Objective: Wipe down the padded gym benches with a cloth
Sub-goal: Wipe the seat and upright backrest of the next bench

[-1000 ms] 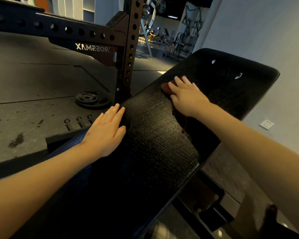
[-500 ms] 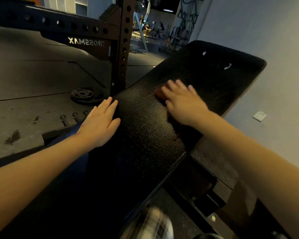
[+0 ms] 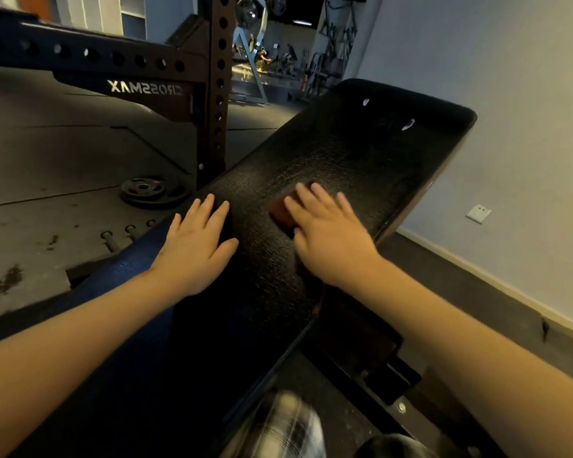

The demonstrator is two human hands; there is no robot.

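Cloth (image 3: 282, 214) (the reddish wad) sits midway up the bench pad (image 3: 361, 153), pressed under my right hand's (image 3: 328, 239) flat fingers. My left hand (image 3: 196, 246) lies flat and empty on the pad's left edge. Nothing really grips the cloth, so I reckon a fast stroke could leave it behind. The rack upright (image 3: 217, 104) crowds the left side, with a weight plate (image 3: 153, 191) on the floor beside it.

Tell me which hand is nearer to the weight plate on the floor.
Left. The left hand lies flat on the edge of the bench pad, close to the weight plate; the right hand presses the cloth farther across the pad.
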